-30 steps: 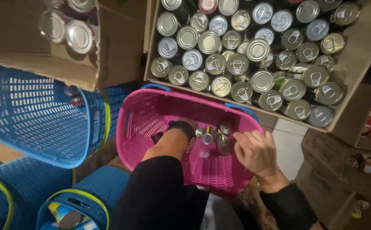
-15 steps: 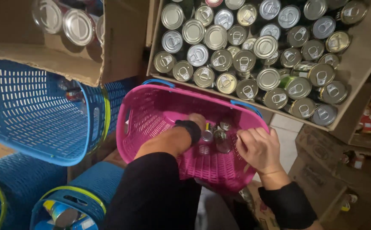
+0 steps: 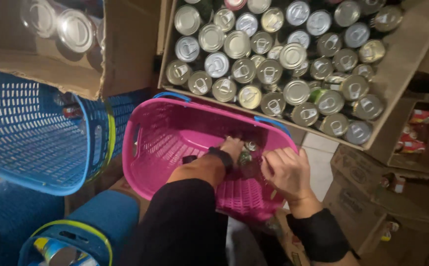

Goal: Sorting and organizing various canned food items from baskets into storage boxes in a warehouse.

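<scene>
Head view: both hands inside pink basket (image 3: 175,143).
Left hand (image 3: 231,148): fingers down on cans (image 3: 248,152), grip hidden.
Right hand (image 3: 286,172): curled, grasp unclear.
Cans: likely heavy, stiff, slick; grip round sides.

Dim light is falling over a crowded storage corner, leaving the lower right in shadow. A big cardboard box (image 3: 411,64) is sitting open ahead, packed with silver-topped tins (image 3: 293,54) standing upright in tight rows. Another cardboard box (image 3: 125,49) is leaning in at the upper left, showing a few more tin lids (image 3: 76,29). Blue plastic baskets (image 3: 32,133) are stacking up along the left, one lower down edged in yellow-green. Pale floor tiles (image 3: 323,157) are peeking through between more brown cartons (image 3: 367,197) lying at the right.
</scene>
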